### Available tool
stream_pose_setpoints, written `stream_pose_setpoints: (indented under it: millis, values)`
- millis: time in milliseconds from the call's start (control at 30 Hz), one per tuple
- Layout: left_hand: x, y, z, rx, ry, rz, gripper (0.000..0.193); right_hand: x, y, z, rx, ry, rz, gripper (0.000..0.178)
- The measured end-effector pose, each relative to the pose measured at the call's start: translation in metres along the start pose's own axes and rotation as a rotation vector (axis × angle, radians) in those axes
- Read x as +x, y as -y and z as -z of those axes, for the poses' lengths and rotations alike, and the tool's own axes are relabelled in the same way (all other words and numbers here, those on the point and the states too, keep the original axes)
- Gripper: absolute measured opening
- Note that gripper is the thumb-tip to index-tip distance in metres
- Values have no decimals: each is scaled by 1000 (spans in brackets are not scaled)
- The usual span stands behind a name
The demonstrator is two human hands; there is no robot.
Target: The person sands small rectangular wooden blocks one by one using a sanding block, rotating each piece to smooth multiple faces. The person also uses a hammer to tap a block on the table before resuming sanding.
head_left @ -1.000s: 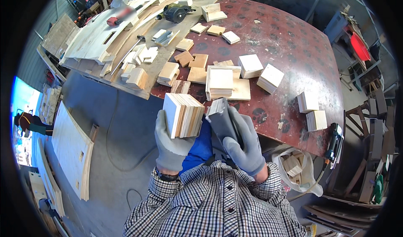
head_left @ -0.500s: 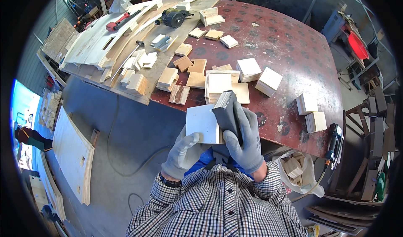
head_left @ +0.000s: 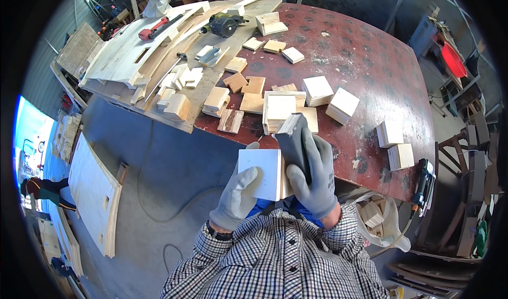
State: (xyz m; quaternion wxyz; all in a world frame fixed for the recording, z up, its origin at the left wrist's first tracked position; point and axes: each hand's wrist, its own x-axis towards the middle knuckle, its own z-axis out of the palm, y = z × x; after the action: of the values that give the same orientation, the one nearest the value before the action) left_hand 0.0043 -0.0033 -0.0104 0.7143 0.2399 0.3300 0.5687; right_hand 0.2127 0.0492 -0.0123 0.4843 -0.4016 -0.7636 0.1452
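Observation:
In my gloved left hand (head_left: 236, 195) I grip a square wooden block (head_left: 260, 171), its pale face turned up and the thumb lying on that face. My gloved right hand (head_left: 315, 180) is closed round a sanding block (head_left: 294, 144), a piece of wood with dark grey abrasive wrapped on it. The sanding block stands tilted against the wooden block's right edge. How the lower fingers of both hands sit is hidden. Just beyond, on the dark red table (head_left: 370, 82), a stack of square wood pieces (head_left: 279, 110) stands near the edge.
Several wooden blocks (head_left: 343, 106) and notched offcuts lie about the table. A circular saw (head_left: 224, 24), a hammer (head_left: 167, 75) and a red-handled tool (head_left: 159, 28) rest on boards at left. A black air tool (head_left: 422, 185) hangs at the right edge, above a bag of offcuts (head_left: 374, 218).
The wooden block has come lower and nearer to me and has turned slightly, showing more of its right side. The sanding block stays at its right edge. Both hands keep their hold.

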Motion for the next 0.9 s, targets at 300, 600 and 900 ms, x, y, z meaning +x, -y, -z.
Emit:
stream_pose_setpoints:
  millis: [300,600,900]
  values:
    - [-2,-14,3,-60,0,-75,70,-18,5,1,72,88,147,85]
    - [-4,-5,-1,-85,-19,-111,64,-2,17,-2,133,103,-121,88]
    - [-8,-1,-4,33,-59,-209,61,15,11,-7,233,109,-298,76]
